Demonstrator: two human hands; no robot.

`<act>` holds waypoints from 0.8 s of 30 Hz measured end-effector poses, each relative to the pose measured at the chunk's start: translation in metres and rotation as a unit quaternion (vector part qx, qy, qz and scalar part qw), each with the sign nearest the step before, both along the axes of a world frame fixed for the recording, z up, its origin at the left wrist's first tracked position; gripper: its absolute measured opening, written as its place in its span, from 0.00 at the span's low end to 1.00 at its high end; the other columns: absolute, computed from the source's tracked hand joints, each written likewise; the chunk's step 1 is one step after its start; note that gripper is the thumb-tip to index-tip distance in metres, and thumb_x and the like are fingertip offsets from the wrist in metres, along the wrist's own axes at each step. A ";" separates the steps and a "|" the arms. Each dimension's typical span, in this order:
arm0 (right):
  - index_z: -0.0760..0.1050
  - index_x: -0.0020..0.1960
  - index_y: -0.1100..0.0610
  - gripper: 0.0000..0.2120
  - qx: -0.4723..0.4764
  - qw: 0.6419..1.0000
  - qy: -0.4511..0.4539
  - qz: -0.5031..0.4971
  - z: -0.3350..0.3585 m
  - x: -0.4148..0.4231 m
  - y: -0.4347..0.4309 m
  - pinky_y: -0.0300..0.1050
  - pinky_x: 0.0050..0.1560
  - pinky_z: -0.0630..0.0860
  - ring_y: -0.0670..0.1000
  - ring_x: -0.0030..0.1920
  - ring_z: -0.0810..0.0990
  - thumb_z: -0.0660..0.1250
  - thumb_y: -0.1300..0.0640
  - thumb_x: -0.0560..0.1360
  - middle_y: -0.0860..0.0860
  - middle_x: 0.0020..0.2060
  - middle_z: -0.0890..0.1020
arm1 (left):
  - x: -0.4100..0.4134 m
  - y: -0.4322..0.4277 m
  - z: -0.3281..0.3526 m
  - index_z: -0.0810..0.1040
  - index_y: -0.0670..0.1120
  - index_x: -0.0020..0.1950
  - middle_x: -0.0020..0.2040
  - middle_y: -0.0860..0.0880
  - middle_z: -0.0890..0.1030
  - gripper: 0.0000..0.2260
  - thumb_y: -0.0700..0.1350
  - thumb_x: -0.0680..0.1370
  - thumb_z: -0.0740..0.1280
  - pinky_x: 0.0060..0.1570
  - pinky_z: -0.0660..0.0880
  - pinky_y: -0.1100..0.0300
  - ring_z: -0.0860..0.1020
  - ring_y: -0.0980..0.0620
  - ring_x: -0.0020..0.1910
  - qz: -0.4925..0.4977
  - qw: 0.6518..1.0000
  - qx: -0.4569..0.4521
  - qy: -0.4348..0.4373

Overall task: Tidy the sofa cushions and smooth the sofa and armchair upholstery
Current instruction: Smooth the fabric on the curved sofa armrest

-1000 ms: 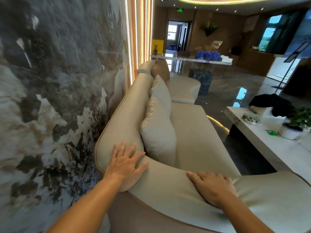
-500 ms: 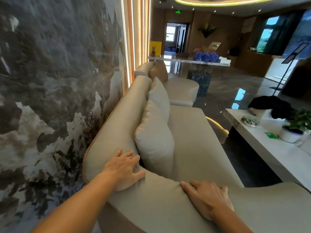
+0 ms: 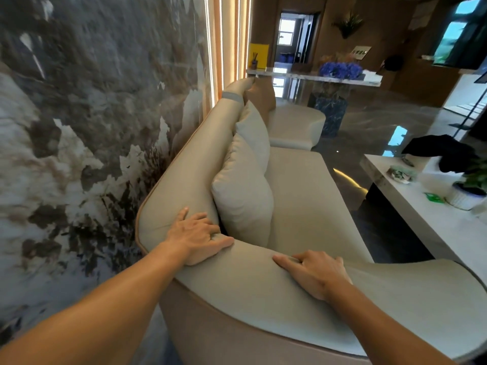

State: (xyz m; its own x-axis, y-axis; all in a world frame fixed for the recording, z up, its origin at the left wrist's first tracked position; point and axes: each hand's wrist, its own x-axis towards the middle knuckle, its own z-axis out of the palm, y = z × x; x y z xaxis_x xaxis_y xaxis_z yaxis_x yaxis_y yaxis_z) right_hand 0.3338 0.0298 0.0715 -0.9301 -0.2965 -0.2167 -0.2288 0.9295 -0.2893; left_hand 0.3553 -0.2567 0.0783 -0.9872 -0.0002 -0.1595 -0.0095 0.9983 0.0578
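Observation:
A beige sofa (image 3: 303,196) runs away from me along the marble wall. Its curved padded arm (image 3: 250,291) lies right under my hands. My left hand (image 3: 196,237) rests flat on the corner where the arm meets the backrest, fingers curled over the inner edge. My right hand (image 3: 315,273) lies palm down on the arm's top, fingers pointing left. Two beige cushions stand upright against the backrest: the near cushion (image 3: 242,196) just beyond my left hand, the far cushion (image 3: 254,133) behind it. A brown cushion (image 3: 261,97) leans at the far end.
A dark marble wall (image 3: 92,127) stands close on the left. A white coffee table (image 3: 421,212) at the right carries a black cloth (image 3: 445,151), a potted plant (image 3: 471,188) and small items. A round beige seat (image 3: 295,125) sits beyond the sofa.
My left hand has slid back along the backrest corner toward me and its fingers have curled in. My right hand has shifted slightly along the arm. The view has tilted.

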 end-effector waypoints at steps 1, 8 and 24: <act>0.83 0.50 0.41 0.42 0.001 1.000 -0.001 0.004 0.000 0.004 0.005 0.61 0.60 0.63 0.52 0.50 0.78 0.40 0.18 0.65 0.46 0.45 0.84 | 0.006 0.005 0.000 0.76 0.58 0.67 0.71 0.57 0.73 0.37 0.74 0.71 0.42 0.76 0.42 0.42 0.59 0.55 0.76 0.002 1.000 0.000 0.000; 0.77 0.43 0.39 0.35 0.033 0.999 0.005 0.011 0.000 0.032 0.030 0.57 0.57 0.64 0.51 0.54 0.77 0.39 0.20 0.66 0.44 0.49 0.84 | 0.049 0.038 0.002 0.75 0.59 0.68 0.72 0.56 0.72 0.39 0.73 0.69 0.39 0.75 0.40 0.39 0.57 0.53 0.77 0.035 0.999 0.004 0.002; 0.62 0.66 0.31 0.38 0.128 0.979 0.028 -0.158 0.006 0.048 0.014 0.67 0.66 0.49 0.49 0.71 0.60 0.33 0.21 0.63 0.40 0.66 0.69 | 0.040 0.040 -0.016 0.64 0.74 0.69 0.80 0.62 0.53 0.35 0.78 0.65 0.42 0.66 0.29 0.28 0.35 0.39 0.78 0.183 0.982 -0.011 0.040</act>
